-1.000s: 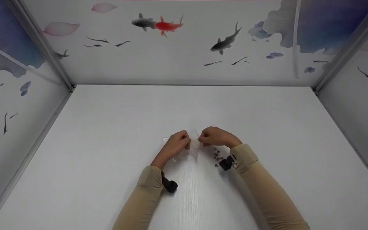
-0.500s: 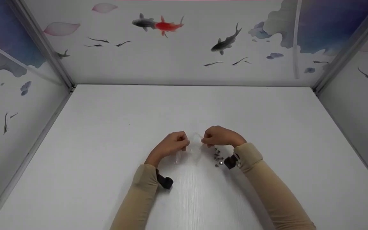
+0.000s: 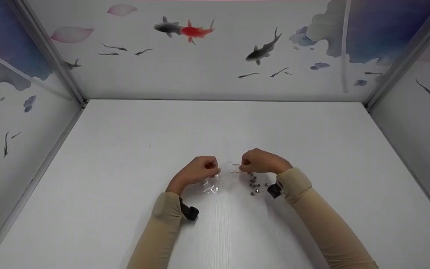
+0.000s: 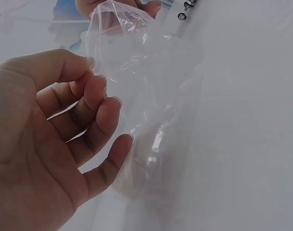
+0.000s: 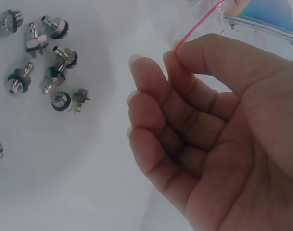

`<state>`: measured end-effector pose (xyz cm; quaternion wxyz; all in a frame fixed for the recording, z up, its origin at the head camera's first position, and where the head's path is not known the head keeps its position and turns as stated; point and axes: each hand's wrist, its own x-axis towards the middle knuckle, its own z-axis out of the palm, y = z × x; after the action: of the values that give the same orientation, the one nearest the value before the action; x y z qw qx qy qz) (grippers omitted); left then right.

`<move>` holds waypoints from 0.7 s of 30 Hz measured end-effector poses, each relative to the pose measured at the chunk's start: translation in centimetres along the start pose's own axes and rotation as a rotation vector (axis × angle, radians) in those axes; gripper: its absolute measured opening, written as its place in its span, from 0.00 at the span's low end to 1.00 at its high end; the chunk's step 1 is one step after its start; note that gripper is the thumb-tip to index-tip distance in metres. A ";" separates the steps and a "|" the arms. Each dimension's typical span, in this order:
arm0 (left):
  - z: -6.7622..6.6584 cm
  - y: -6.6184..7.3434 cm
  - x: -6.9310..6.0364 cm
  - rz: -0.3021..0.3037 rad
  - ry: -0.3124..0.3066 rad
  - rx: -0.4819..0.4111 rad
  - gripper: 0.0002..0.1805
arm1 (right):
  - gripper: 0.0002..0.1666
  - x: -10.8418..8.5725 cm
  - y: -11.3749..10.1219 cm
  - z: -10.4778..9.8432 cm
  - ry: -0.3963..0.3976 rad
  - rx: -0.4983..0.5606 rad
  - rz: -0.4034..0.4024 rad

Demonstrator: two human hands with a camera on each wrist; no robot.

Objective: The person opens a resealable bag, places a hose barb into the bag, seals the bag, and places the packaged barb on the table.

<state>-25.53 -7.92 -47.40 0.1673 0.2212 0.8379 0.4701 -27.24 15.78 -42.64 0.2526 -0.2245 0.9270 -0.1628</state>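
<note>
Between both hands hangs a clear plastic zip bag (image 4: 151, 96) with a red line along its mouth, best seen in the right wrist view. My left hand (image 3: 197, 172) pinches one side of the bag's edge between thumb and index finger, the other fingers loosely bent beside the film. With thumb and index finger, my right hand (image 3: 262, 161) pinches the opposite end of the red-lined edge (image 5: 199, 25). The bag's mouth is spread between the hands. Several small metal hose fittings (image 5: 62, 57) with dark rings lie loose on the table, beside and below the right hand.
A white table (image 3: 125, 130) lies under the hands, enclosed by printed panels with fish and petals (image 3: 215, 52) at the back and sides. A black wrist camera (image 3: 274, 190) on the right arm sits close to the fittings.
The hands have moved apart, the left one leftward and the right one slightly rightward. The bag's mouth has been pulled wider, and its red edges now show at the right hand.
</note>
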 end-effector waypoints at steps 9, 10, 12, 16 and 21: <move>-0.1 -1.1 -0.4 0.032 -0.018 0.048 0.06 | 0.09 -0.6 0.0 0.5 0.040 -0.042 -0.039; -0.1 -1.1 -0.5 0.033 -0.023 0.057 0.06 | 0.09 -0.6 0.0 0.6 0.042 -0.048 -0.039; 0.0 -1.2 -0.5 0.032 -0.038 0.072 0.05 | 0.08 -0.7 0.0 0.8 0.044 -0.059 -0.043; 0.0 -1.3 -0.5 0.038 -0.051 0.097 0.05 | 0.07 -0.8 0.1 0.9 0.057 -0.060 -0.040; 0.0 -1.3 -0.3 0.035 -0.041 0.109 0.05 | 0.07 -0.6 0.3 1.0 0.077 -0.079 -0.045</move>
<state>-25.58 -8.68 -48.53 0.1637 0.2543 0.8547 0.4220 -26.34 16.13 -43.30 0.2040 -0.2488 0.9364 -0.1403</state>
